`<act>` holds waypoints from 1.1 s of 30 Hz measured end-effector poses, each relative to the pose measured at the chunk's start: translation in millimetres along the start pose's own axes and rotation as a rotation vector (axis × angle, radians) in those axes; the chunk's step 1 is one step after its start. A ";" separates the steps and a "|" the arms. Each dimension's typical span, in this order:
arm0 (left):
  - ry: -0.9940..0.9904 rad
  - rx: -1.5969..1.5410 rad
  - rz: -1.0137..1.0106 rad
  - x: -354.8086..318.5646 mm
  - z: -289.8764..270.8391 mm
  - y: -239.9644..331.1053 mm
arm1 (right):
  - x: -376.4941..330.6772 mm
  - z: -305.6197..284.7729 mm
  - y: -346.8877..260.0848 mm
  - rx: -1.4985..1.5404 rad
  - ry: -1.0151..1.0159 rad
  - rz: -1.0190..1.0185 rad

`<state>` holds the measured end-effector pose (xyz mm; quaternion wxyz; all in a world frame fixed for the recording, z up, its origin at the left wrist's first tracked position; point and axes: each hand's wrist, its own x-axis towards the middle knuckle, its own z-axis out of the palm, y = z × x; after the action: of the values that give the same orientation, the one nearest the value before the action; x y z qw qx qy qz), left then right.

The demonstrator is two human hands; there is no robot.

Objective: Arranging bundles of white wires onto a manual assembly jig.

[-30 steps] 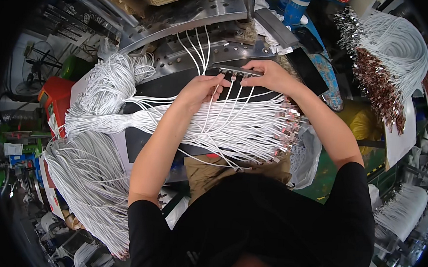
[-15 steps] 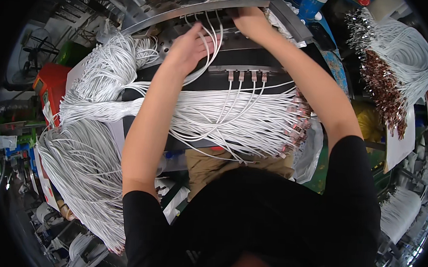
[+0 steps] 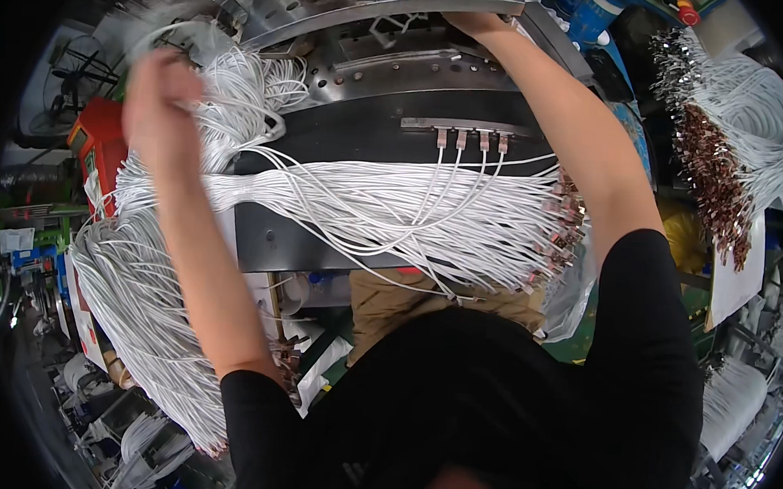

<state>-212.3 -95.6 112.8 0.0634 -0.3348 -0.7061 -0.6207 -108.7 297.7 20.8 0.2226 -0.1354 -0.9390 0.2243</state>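
the cable bundle (image 3: 411,206) lies on the worktop (image 3: 285,250), before the bar (image 3: 460,125) and left of the cable coil (image 3: 748,108).

No txt or nos. legible; marks (image 3: 414,122) on L end of metal bar (image 3: 473,127), to R of the L fingers (image 3: 183,83) and bodyward of the R fingers, were too sm. to read; blk shirt (image 3: 489,409), well below both hands' fingers, bore pale slanted stripes (image 3: 355,473), w/o readable lettering
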 end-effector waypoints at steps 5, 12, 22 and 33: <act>0.255 1.257 -0.736 4.6 -181.6 -54.4 | -57.1 14.8 -26.7 0.095 0.066 -0.192; -0.471 0.398 0.067 -143.9 126.7 23.9 | -152.8 -53.3 7.6 -0.127 0.019 -0.276; -0.535 0.506 0.307 -180.8 193.8 38.8 | -163.5 -46.6 14.5 0.106 -0.231 -0.279; -0.487 0.918 0.070 -57.9 203.1 -1.0 | 11.8 10.0 -13.8 0.106 0.060 -0.084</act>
<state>-102.2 68.3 37.8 0.0585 -0.4308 -0.8882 -0.1489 -125.8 286.3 23.7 0.2668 -0.0905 -0.9236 0.2600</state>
